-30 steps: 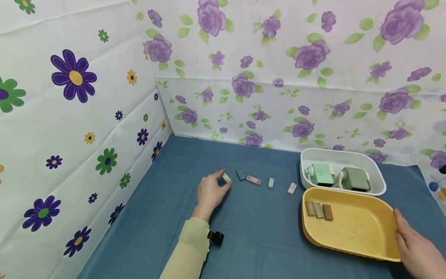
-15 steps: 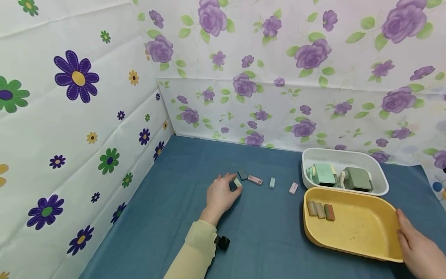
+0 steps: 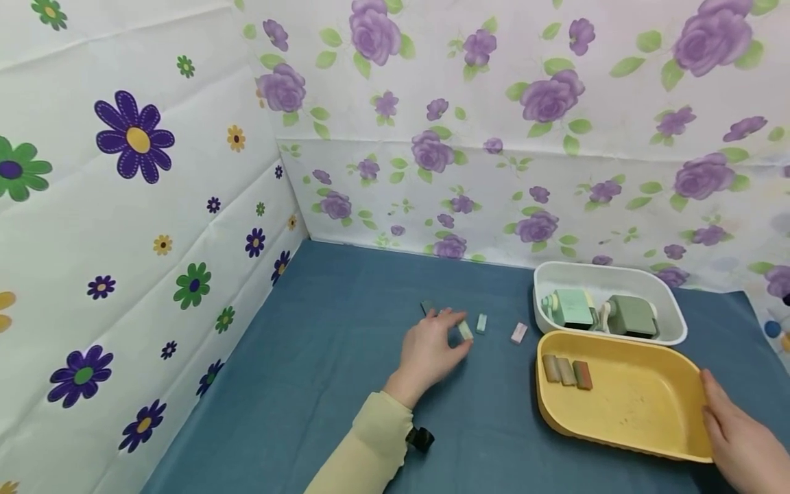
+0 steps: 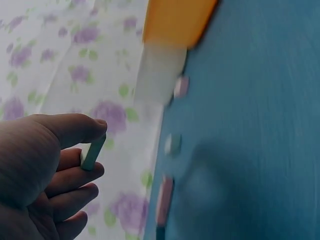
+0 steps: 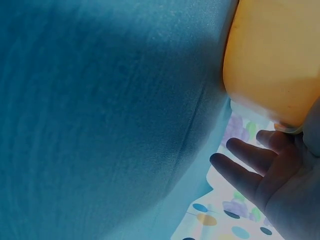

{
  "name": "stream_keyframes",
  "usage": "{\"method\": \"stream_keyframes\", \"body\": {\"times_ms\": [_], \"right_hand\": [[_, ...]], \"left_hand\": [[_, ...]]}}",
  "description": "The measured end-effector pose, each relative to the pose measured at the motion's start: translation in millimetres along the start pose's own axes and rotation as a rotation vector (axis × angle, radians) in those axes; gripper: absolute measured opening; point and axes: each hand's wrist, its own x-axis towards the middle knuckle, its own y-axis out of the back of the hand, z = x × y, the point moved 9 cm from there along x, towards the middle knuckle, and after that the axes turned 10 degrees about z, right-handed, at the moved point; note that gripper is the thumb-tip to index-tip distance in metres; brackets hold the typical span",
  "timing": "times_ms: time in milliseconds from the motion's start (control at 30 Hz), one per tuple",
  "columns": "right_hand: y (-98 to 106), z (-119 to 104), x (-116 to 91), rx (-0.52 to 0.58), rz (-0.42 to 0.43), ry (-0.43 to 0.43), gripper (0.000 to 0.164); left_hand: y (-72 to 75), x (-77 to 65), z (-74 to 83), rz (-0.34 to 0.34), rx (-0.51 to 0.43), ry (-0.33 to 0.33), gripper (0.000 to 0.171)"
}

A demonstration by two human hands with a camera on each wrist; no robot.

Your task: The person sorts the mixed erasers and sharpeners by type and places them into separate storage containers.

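My left hand (image 3: 430, 353) pinches a small pale green eraser (image 3: 465, 331) between thumb and fingers, raised off the blue cloth. In the left wrist view this eraser (image 4: 93, 152) tilts between the thumb and a finger. Just beyond the hand lie a mint eraser (image 3: 481, 323) and a pale pink eraser (image 3: 519, 333). A dark eraser (image 3: 426, 307) is partly hidden behind the hand, and a pink eraser (image 4: 164, 201) shows in the left wrist view. My right hand (image 3: 743, 429) grips the right rim of a yellow tray (image 3: 642, 412), its other fingers spread beneath.
Several erasers (image 3: 565, 371) lie side by side at the yellow tray's left end. Behind it, a white tray (image 3: 669, 302) holds a mint crank pencil sharpener (image 3: 572, 309) and a dark green one (image 3: 632, 317). Flowered sheets (image 3: 382, 171) rise at the back and left.
My left hand has carried the pale green eraser to the right, past the dark eraser and over the pink one. The right hand and the yellow tray stay in place.
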Motion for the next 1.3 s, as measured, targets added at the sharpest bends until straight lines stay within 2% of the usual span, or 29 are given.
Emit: {"method": "stream_keyframes", "body": {"times_ms": [133,300,433,633,833,900,1033,1200,1300], "right_hand": [[3.1,-6.8,1.6,-0.012,0.020,0.034,0.073],[4.3,-6.4,1.3,-0.024,0.031,0.040,0.074],[5.1,-6.1,0.8,-0.028,0.036,0.036,0.074],[5.5,-8.4,0.5,-0.019,0.028,0.036,0.072],[10.5,-11.0,3.7,-0.022,0.053,0.057,0.071],[9.1,-10.9,4.2,-0.011,0.038,0.054,0.071],[6.1,-10.5,4.0,0.008,0.018,0.036,0.069],[8.7,-8.3,1.4,-0.011,0.065,0.025,0.070],[7.8,-5.7,-0.6,-0.020,0.065,0.020,0.070]], "left_hand": [[-7.0,-0.6,33.3,-0.013,0.000,-0.087,0.047],[-22.4,-6.9,78.0,-0.038,-0.033,-0.201,0.049],[-34.4,-12.3,102.0,-0.059,-0.034,-0.257,0.049],[-44.8,-13.8,119.9,-0.077,-0.030,-0.298,0.044],[-60.8,-9.5,141.2,-0.150,-0.040,-0.329,0.044],[-66.5,-8.2,147.7,-0.170,-0.033,-0.339,0.043],[-77.7,-6.7,158.1,-0.213,-0.004,-0.358,0.036],[-90.9,-5.9,172.5,-0.283,0.054,-0.390,0.033],[-98.9,-4.7,180.5,-0.310,0.078,-0.403,0.029]]}}
